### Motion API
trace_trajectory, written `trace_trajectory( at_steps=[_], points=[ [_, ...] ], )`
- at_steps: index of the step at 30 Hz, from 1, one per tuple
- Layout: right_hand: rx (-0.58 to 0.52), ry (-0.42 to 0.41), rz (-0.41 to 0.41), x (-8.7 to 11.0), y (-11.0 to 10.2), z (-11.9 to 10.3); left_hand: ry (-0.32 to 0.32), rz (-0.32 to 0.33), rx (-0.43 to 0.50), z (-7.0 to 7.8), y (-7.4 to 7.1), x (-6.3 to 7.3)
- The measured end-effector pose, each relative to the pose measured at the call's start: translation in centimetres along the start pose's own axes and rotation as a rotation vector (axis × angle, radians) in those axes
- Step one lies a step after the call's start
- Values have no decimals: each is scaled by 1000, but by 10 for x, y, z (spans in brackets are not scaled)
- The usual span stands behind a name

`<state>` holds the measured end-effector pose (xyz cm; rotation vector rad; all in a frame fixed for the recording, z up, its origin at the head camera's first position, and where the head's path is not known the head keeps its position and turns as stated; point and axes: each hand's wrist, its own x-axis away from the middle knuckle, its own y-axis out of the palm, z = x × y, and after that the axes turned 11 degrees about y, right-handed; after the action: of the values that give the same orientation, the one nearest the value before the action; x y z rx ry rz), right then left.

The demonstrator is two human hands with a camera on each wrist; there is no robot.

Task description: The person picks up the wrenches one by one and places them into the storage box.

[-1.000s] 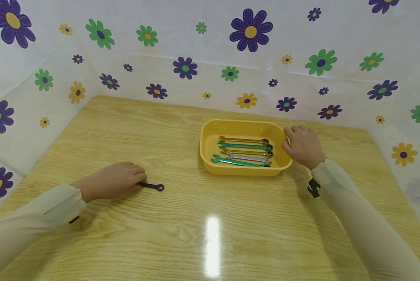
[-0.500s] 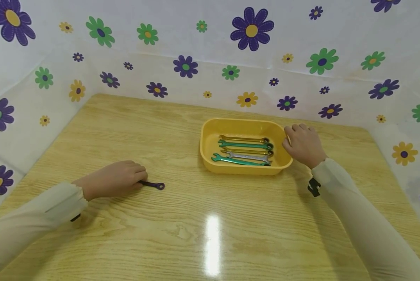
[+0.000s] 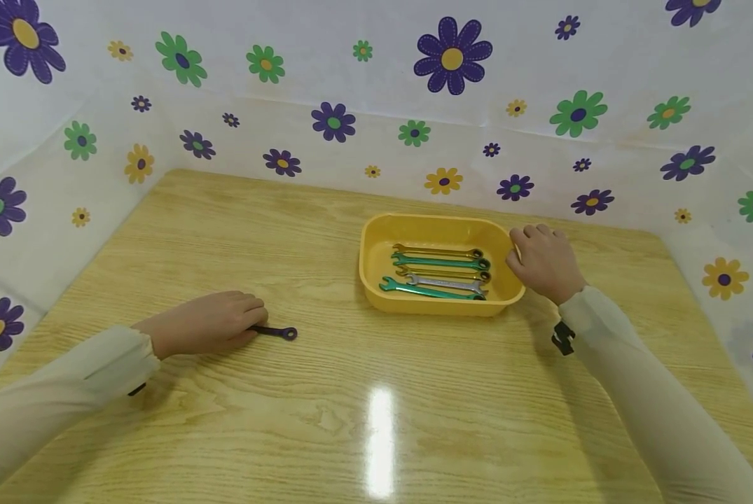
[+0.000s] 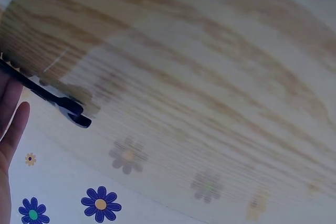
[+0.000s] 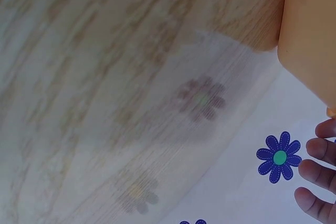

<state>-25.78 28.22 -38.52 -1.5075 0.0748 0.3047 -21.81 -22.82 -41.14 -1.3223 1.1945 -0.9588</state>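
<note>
On the left side of the table my left hand holds a dark purple combination wrench, its ring end sticking out to the right past the fingers. The left wrist view shows the wrench's open end above the wood, beside a finger. At the right end of a yellow plastic bin, my right hand grips the rim, thumb toward the front. Fingertips appear below the bin's wall in the right wrist view.
Inside the bin lie several wrenches side by side: two gold, two green and one silver. White cloth walls printed with flowers stand along the back and sides of the wooden table.
The left hand and its wrench have shifted very slightly to the right. The right hand and the bin stay in place.
</note>
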Motion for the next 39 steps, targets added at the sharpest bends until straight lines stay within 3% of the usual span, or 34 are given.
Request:
trace_trajectory(
  at_steps=[10, 26, 39],
  points=[
    [-15, -5, 21, 0, 2, 0, 24, -6, -3, -1, -3, -3],
    [-11, -1, 13, 2, 2, -1, 2, -21, 25, -2, -2, -5],
    [-15, -3, 10, 2, 4, 0, 3, -35, -35, -4, -19, -22]
  ],
)
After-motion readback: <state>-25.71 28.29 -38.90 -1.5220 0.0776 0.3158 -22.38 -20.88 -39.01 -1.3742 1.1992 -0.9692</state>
